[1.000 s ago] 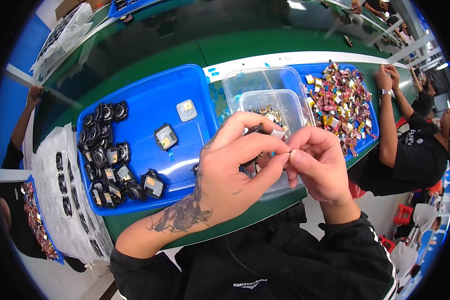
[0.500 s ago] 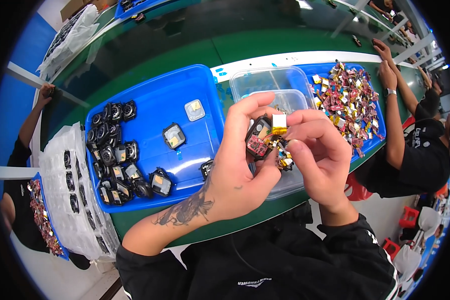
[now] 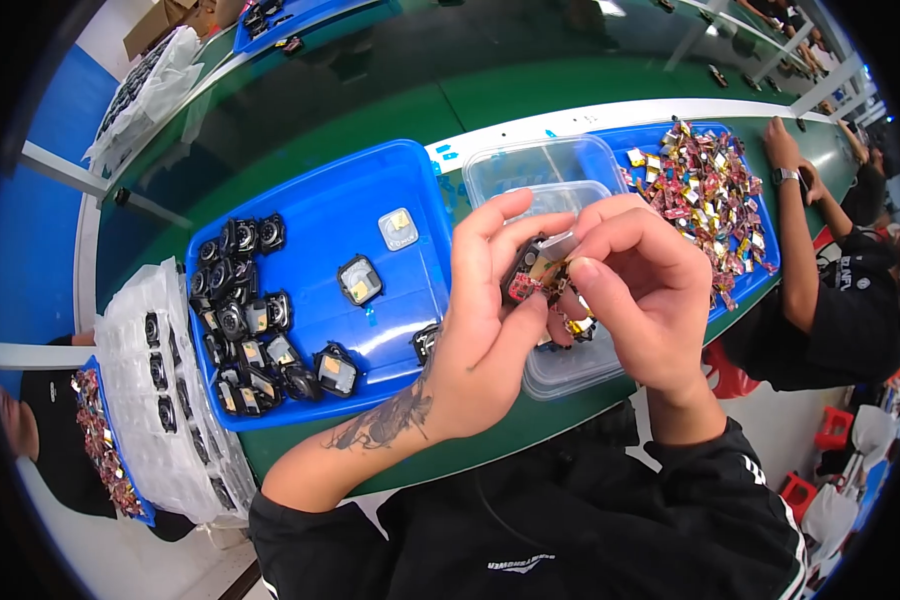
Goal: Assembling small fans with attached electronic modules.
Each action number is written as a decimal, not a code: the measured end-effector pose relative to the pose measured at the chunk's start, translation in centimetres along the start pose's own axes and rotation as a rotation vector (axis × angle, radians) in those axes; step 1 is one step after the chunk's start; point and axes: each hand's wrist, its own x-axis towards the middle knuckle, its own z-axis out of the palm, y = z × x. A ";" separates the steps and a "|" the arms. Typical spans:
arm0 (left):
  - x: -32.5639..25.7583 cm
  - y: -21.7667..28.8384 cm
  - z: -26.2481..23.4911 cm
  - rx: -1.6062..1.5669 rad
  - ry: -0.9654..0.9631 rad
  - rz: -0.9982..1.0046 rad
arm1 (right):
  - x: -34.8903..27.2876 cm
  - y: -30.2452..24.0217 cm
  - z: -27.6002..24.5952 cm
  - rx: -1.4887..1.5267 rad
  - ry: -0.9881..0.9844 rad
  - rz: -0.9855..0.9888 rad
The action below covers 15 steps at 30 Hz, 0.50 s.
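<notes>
Both hands pinch a small black module with red-and-gold flex strip [image 3: 532,277]: left hand [image 3: 490,320], right hand [image 3: 635,290]. Fitting seems under way; the next move needs fine alignment.

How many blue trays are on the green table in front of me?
2. One blue tray lies left of my hands, holding black parts. The other blue tray lies on the right under the heap of small colourful parts. More trays sit farther off.

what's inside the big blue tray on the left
The blue tray holds a cluster of small black parts along its left side and a few single pieces. The left hand covers its right corner.
</notes>
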 end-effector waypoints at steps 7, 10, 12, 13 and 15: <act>0.4 0.3 0.6 -0.416 0.152 0.087 | -1.0 0.9 0.1 0.138 0.133 0.078; 0.2 0.5 0.8 -0.413 0.160 0.150 | -2.5 1.2 1.5 0.234 0.122 0.195; 0.1 0.7 0.7 -0.378 0.170 0.200 | -3.0 1.6 2.0 0.306 -0.007 0.213; 0.1 0.7 0.7 -0.378 0.168 0.202 | -2.9 1.6 2.3 0.306 -0.006 0.210; 0.0 0.7 0.7 -0.355 0.144 0.147 | -2.8 1.6 2.9 0.244 0.065 0.139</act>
